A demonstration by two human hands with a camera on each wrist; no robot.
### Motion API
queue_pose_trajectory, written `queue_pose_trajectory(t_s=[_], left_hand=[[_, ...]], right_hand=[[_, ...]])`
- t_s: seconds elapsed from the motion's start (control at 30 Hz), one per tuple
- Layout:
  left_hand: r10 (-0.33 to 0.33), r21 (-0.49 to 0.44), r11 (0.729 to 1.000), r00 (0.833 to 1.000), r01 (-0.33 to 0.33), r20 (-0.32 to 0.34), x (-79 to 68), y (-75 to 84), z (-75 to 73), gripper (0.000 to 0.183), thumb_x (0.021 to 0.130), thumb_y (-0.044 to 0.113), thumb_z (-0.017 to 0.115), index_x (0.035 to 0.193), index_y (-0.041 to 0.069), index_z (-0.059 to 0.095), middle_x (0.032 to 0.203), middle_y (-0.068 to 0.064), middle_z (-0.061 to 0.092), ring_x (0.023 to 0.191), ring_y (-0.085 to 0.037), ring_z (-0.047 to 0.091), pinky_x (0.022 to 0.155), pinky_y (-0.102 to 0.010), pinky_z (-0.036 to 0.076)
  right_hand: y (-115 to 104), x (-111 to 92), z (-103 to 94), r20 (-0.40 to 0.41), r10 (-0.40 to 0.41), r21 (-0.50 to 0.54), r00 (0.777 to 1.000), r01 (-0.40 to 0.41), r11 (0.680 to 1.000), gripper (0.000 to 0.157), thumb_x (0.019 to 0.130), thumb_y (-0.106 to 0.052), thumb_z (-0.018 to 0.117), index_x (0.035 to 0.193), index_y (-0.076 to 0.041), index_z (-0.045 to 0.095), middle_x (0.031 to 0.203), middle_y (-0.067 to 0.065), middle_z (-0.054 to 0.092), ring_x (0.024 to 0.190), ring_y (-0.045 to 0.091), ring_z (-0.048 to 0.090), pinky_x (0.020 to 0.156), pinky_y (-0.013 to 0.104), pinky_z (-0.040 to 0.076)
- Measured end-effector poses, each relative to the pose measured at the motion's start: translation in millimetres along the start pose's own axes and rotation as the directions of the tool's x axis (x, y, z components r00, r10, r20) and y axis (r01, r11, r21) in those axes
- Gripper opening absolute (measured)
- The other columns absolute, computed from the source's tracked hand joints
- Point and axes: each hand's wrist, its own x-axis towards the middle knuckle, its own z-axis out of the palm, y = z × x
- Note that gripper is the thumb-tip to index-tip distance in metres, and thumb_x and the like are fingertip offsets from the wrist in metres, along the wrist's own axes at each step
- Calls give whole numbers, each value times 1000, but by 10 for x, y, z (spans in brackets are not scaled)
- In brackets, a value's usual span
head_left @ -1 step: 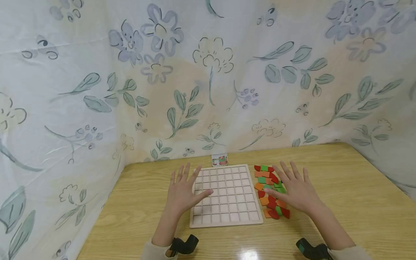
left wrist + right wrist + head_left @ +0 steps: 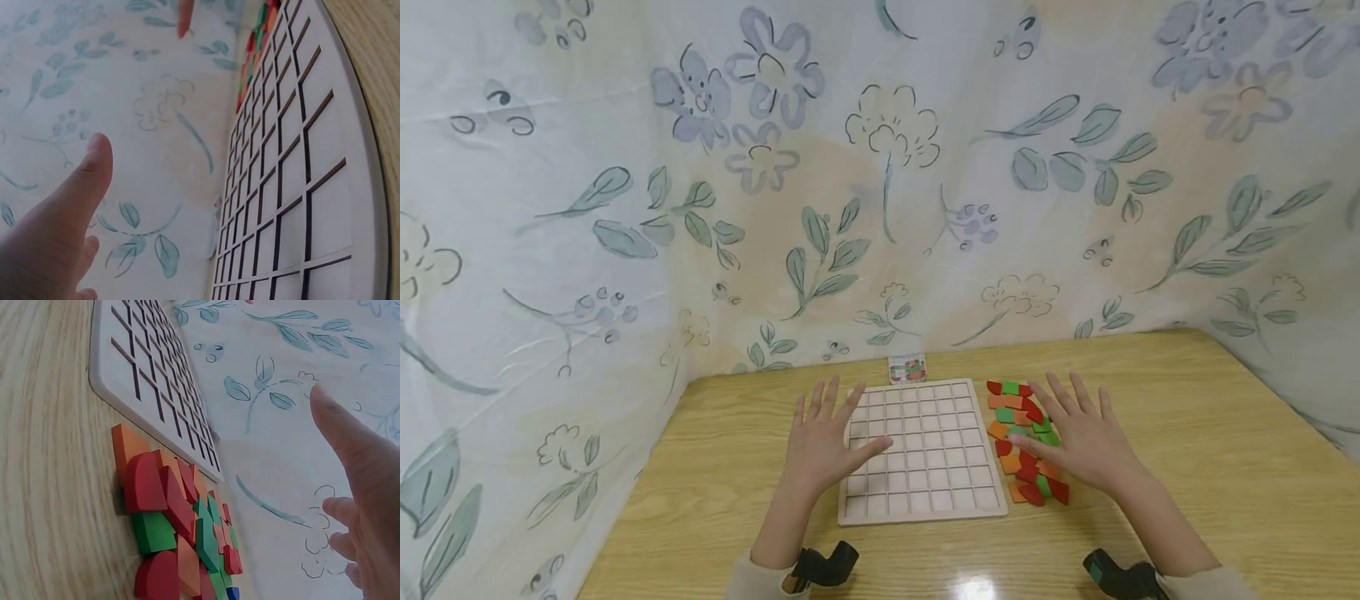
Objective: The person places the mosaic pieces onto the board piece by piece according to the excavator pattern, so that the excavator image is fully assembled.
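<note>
My left hand (image 2: 820,442) is held over the left side of a pale wooden grid board (image 2: 940,479), fingers spread and thumb pointing right across the squares. It holds nothing. On the other side, my right hand (image 2: 1086,442) hovers with spread fingers beside a cluster of red, orange and green wooden blocks (image 2: 1026,467), its thumb overlapping them in the head view. It holds nothing either. In the right wrist view the blocks (image 2: 181,512) are flat pieces, some square, some with a rounded edge, and a bit of blue shows. Every visible square of the board (image 2: 325,181) is bare.
A small card (image 2: 907,368) with a red and green picture stands behind the board, by the floral cloth (image 2: 880,208) that hangs around the wooden table (image 2: 722,475). Black camera mounts (image 2: 827,565) sit at both wrists.
</note>
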Motion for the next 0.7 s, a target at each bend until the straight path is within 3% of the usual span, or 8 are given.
queue_pose_trajectory(t_s=[0.2,0.37,0.43,0.53,0.7], left_hand=[[4,-21,1000,1000,-3,24,14,-18,49,92,72,83,37,147,35,19,154,-8,13,142,-27,5,113,-51,3],[51,-138,990,991,-34,121,77,-158,102,94,73,79,44,148,27,20,153,-11,19,141,-31,13,113,-50,8],[77,-234,972,982,-36,171,99,-255,115,96,74,72,53,148,20,22,151,-13,24,138,-33,20,112,-51,14],[114,-386,923,963,-12,244,109,-417,142,95,74,60,66,146,10,29,147,-15,33,134,-35,30,108,-51,26],[167,-500,866,931,19,325,90,-630,209,90,74,47,72,143,6,33,145,-12,37,133,-32,33,107,-48,29]], right_hand=[[3,1,10,8,-6,12,1000,6,1000,88,82,-66,48,147,-11,24,152,20,12,139,41,-3,107,60,-11],[27,-1,-2,27,-18,50,999,17,999,86,83,-63,50,147,-11,25,152,22,14,139,42,1,107,63,-3],[51,6,-10,34,-25,58,999,23,998,84,84,-61,52,146,-11,27,150,23,18,138,44,6,106,65,3],[94,14,-20,50,-29,87,998,25,996,80,85,-56,53,144,-8,31,146,26,26,134,47,18,103,66,13],[178,0,-45,91,-20,157,996,5,988,71,90,-51,49,142,-5,34,141,28,34,124,51,34,90,69,31]])
